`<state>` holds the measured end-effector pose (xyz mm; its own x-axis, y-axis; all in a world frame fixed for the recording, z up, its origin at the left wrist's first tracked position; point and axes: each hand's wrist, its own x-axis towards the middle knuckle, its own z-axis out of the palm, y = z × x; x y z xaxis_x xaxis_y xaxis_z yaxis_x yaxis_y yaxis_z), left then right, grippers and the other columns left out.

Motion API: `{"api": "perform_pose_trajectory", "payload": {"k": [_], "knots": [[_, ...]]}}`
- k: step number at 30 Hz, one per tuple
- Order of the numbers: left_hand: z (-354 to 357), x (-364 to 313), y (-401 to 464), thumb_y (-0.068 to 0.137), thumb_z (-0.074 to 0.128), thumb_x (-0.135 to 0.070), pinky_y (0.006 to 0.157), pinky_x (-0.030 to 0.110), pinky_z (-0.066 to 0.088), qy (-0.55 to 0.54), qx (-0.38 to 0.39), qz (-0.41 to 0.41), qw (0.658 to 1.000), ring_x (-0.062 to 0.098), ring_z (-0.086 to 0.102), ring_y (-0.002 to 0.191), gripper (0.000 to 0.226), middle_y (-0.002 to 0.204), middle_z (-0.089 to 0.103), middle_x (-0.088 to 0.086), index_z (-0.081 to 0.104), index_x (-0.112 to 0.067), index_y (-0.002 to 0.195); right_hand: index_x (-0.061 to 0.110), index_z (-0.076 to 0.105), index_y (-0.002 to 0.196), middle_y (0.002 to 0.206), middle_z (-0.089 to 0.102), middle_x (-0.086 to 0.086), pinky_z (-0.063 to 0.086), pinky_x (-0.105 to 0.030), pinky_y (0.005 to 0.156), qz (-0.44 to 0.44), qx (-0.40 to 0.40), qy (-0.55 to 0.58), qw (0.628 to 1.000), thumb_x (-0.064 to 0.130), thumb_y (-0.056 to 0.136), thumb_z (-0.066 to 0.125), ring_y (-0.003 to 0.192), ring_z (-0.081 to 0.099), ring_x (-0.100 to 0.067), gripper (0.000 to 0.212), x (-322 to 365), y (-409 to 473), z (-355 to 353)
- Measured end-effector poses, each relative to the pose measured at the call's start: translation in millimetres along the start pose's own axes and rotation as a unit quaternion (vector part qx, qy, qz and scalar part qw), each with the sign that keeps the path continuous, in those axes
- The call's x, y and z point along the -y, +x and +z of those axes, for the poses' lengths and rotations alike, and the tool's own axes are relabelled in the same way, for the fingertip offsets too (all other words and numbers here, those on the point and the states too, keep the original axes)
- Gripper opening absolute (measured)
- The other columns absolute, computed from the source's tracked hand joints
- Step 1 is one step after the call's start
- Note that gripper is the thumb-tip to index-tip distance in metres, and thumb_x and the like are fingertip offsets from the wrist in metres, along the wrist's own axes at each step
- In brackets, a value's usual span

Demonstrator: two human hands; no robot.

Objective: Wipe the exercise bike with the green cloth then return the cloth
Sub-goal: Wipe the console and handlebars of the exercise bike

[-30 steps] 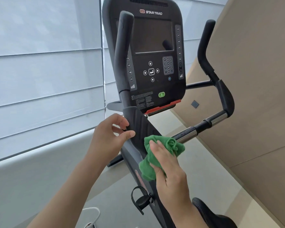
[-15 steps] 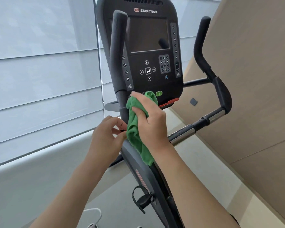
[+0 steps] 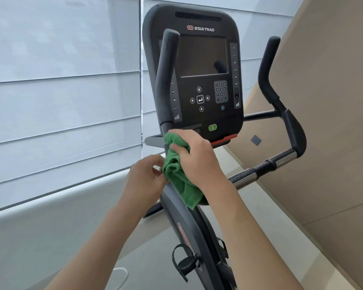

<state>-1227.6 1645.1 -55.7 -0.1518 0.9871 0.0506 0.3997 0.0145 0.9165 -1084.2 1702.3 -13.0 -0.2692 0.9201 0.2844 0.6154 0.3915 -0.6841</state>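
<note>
A black exercise bike (image 3: 197, 231) stands in front of me, its console (image 3: 199, 65) upright at the centre. My right hand (image 3: 197, 158) grips the bunched green cloth (image 3: 178, 176) against the bike's neck, just below the console and at the base of the left handlebar (image 3: 166, 80). The cloth's tail hangs down over the frame. My left hand (image 3: 145, 181) curls round the left edge of the neck, touching the cloth's side. The neck behind both hands is hidden.
The right handlebar (image 3: 281, 114) with its chrome bar (image 3: 247, 178) juts out to the right, near a beige wall (image 3: 323, 143). Pale window blinds (image 3: 61, 91) fill the left. A pedal with a strap (image 3: 184, 262) sits low down.
My right hand carried the cloth up from beside the chrome bar to the neck under the console. The left hand stayed on the neck.
</note>
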Motion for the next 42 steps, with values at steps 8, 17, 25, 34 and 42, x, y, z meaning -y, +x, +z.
{"api": "perform_pose_trajectory", "payload": {"k": [8, 17, 25, 34, 42], "knots": [[0, 9, 5, 0.08, 0.089, -0.023, 0.051, 0.017, 0.046, -0.078, 0.022, -0.032, 0.996, 0.007, 0.056, 0.056, 0.023, 0.07, 0.071, -0.008, 0.068, -0.028, 0.071, 0.022, 0.071, 0.129, 0.121, 0.058, 0.015, 0.042, -0.009, 0.099, -0.063, 0.059, -0.074, 0.993, -0.006, 0.094, 0.066, 0.116, 0.057, -0.004, 0.045, -14, -25, -26], [-6, 20, 17, 0.076, 0.09, -0.017, 0.063, 0.012, 0.047, -0.11, 0.064, 0.022, 0.992, 0.005, 0.059, 0.062, 0.021, 0.08, 0.074, -0.007, 0.075, -0.031, 0.077, 0.022, 0.066, 0.141, 0.144, 0.051, 0.006, 0.043, -0.02, 0.115, -0.075, -0.062, -0.064, 0.993, 0.016, 0.097, 0.075, 0.133, 0.051, -0.005, 0.045, 14, 26, 9], [-25, 38, 30, 0.083, 0.087, -0.015, 0.074, 0.033, 0.057, -0.094, 0.112, 0.049, 0.988, 0.014, 0.067, 0.072, 0.012, 0.084, 0.074, -0.003, 0.076, -0.019, 0.085, 0.027, 0.066, 0.14, 0.137, 0.06, 0.013, 0.047, -0.019, 0.109, -0.025, -0.043, -0.031, 0.998, 0.015, 0.101, 0.07, 0.132, 0.057, -0.007, 0.041, 3, 0, 14], [-62, 35, 52, 0.088, 0.083, -0.022, 0.068, 0.016, 0.053, -0.116, 0.027, 0.059, 0.991, 0.013, 0.069, 0.076, 0.014, 0.086, 0.075, -0.011, 0.074, -0.03, 0.08, 0.016, 0.069, 0.135, 0.143, 0.06, 0.003, 0.041, -0.019, 0.116, -0.063, -0.088, -0.055, 0.993, 0.002, 0.098, 0.071, 0.136, 0.054, -0.008, 0.04, 20, 10, -2], [-75, -1, 85, 0.091, 0.08, -0.025, 0.065, 0.014, 0.048, -0.089, -0.045, 0.096, 0.99, 0.007, 0.068, 0.073, 0.014, 0.083, 0.073, -0.017, 0.073, -0.036, 0.084, 0.008, 0.065, 0.139, 0.146, 0.058, -0.005, 0.045, -0.035, 0.118, -0.186, -0.165, -0.053, 0.967, 0.008, 0.102, 0.068, 0.138, 0.054, -0.015, 0.037, 57, 104, -53]]}}
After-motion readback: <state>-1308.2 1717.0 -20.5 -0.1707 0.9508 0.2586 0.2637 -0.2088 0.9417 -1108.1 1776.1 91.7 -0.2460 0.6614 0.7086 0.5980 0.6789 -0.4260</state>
